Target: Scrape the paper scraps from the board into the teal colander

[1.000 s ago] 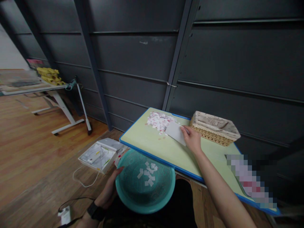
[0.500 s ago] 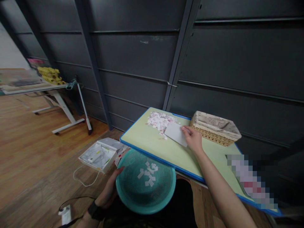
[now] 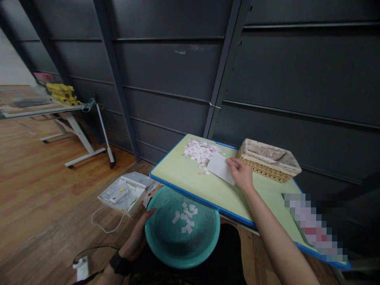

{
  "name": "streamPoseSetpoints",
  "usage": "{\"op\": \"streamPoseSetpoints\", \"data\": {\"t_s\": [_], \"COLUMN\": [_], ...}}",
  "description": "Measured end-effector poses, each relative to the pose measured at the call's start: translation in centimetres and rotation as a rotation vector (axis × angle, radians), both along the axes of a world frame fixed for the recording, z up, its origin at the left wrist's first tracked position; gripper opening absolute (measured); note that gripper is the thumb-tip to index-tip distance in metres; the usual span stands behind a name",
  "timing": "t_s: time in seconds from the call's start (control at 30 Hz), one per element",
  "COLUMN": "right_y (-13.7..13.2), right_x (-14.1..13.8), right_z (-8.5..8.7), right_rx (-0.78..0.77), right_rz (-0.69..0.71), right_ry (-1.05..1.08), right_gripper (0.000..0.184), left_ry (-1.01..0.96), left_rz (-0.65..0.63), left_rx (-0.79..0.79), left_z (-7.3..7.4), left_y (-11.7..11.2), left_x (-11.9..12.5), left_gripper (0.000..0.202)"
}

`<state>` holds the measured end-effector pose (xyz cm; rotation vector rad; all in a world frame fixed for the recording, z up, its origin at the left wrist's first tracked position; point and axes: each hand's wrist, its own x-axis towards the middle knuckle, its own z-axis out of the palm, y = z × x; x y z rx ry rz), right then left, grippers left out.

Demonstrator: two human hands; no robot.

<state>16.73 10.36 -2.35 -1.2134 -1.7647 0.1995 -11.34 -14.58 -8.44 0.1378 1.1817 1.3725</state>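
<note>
A dark panelled wall (image 3: 166, 71) fills most of the view behind the work. In front of it stands a pale green counter (image 3: 172, 166) with a blue edge. Below its near edge, over the person's lap, sits a round teal colander (image 3: 204, 241). On the counter's far side is a cloth-lined woven basket (image 3: 261, 168); down on the floor to the left, an open white box (image 3: 136, 205). Toward the counter's far left corner lies a loose heap of paper scraps (image 3: 200, 151), white with pinkish marks.

The left hand (image 3: 139, 233) is curled at the colander's left side, thumb over the rim, fingers mostly hidden. The right hand (image 3: 242, 174) is closed in a pinch on a white card (image 3: 219, 166), whose far edge appears to touch the heap. A few loose scraps (image 3: 183, 216) lie inside the colander.

I judge this to be scraping or gathering; the next move calls for the card's edge low against the counter.

No writing or brand is readable; a pixelated patch (image 3: 311, 225) covers something at the counter's right end.
</note>
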Motion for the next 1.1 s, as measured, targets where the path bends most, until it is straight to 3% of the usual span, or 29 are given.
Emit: {"op": "streamPoseSetpoints", "data": {"t_s": [0.17, 0.43, 0.63, 0.87, 1.1], "right_y": [0.2, 0.0, 0.2, 0.2, 0.1], "right_x": [0.6, 0.4, 1.0, 1.5, 1.5], "right_z": [0.3, 0.3, 0.3, 0.9, 0.9], "right_rx": [0.022, 0.017, 0.000, 0.031, 0.011], "right_rz": [-0.123, -0.023, -0.047, -0.214, -0.121], "right_ry": [-0.031, -0.010, 0.005, -0.019, -0.020], "right_gripper": [0.054, 0.049, 0.048, 0.052, 0.048], "left_ry": [-0.005, -0.017, -0.014, 0.015, 0.023], "left_rz": [-0.026, -0.009, 0.012, 0.005, -0.012], "left_rx": [0.012, 0.004, 0.002, -0.033, -0.022], "left_z": [-0.1, 0.5, 1.2, 1.8, 2.1], "left_y": [-0.1, -0.2, -0.1, -0.1, -0.3], "left_x": [0.0, 0.3, 0.5, 0.9, 0.9], "left_gripper": [0.054, 0.056, 0.056, 0.053, 0.050]}}
